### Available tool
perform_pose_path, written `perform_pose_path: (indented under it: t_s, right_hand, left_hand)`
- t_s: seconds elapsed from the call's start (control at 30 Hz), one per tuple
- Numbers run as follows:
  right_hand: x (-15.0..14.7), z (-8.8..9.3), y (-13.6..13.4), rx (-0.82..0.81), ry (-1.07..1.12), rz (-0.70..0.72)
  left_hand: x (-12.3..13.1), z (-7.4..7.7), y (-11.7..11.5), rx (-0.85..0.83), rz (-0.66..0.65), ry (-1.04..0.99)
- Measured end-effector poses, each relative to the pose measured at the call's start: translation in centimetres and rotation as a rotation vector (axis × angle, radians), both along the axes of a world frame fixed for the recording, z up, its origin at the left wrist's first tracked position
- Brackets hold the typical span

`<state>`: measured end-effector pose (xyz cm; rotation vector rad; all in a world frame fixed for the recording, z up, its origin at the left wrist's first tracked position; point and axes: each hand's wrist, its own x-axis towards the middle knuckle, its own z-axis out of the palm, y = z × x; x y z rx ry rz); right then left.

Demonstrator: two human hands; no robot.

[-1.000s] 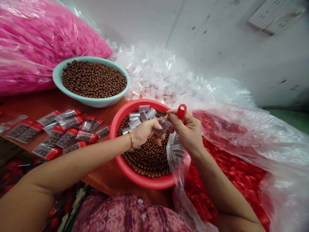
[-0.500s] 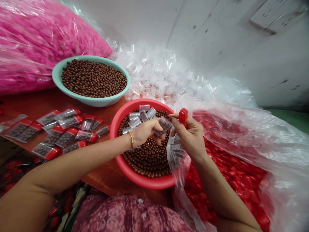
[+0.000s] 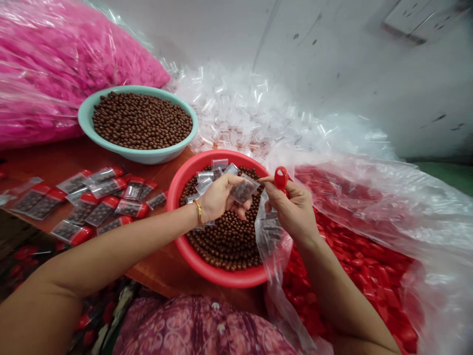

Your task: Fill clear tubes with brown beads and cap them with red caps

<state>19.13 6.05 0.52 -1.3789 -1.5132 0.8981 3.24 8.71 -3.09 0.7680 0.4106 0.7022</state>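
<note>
Above the red basin (image 3: pixel 185 249) my left hand (image 3: pixel 220 198) grips a clear flat box (image 3: pixel 244 189) with brown balls inside. My right hand (image 3: pixel 290 204) is at the basin's right side, its fingers closed round a red cap (image 3: pixel 281 178). The right fingertips are close to the box's right edge; whether they touch it cannot be made out. Brown balls (image 3: pixel 225 249) fill the basin, and several clear boxes (image 3: pixel 204 185) lie on them behind my left hand.
A light green basin (image 3: pixel 148 156) of brown balls stands at the back left. Red-capped filled boxes (image 3: pixel 101 211) lie at the left. Pink pieces in a bag (image 3: pixel 74 64), piled clear boxes (image 3: pixel 236 108) and bagged red caps (image 3: pixel 354 266) surround the basins.
The box in my left hand has shifted slightly left and up and tilted. My right hand has stayed nearly in place, and the red cap's ring opening shows more.
</note>
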Motion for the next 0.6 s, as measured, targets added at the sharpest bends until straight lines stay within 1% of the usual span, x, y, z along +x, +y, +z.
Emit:
perform_pose_path:
  t_s: [0.07,0.17,0.27,0.33,0.4,0.47,0.6]
  right_hand:
    - [0.3,-0.3,0.0,-0.031,-0.005,0.019]
    - [0.6,-0.7,-0.1,-0.094,0.005,0.066]
    - [0.9,-0.8,-0.1,-0.211,0.087,0.105]
    - [1.0,-0.8,-0.1,-0.235,0.128,0.130]
    - [1.0,-0.8,-0.1,-0.176,0.092,0.147]
    - [1.0,-0.9,-0.3,-0.089,-0.020,0.156]
    - [1.1,-1.2,-0.7,0.105,-0.250,0.165]
  left_hand:
    - [-0.2,0.0,0.2,-0.023,0.012,-0.032]
    - [-0.2,-0.1,0.2,-0.015,0.022,-0.038]
    - [-0.1,0.0,-0.1,0.023,0.021,0.004]
    - [0.1,0.3,-0.5,0.068,0.020,0.084]
    - [0.3,0.8,-0.8,0.114,0.012,0.202]
    - [0.5,1.2,-1.1,0.157,0.014,0.294]
    - [0.8,1.2,-1.4,0.231,0.016,0.350]
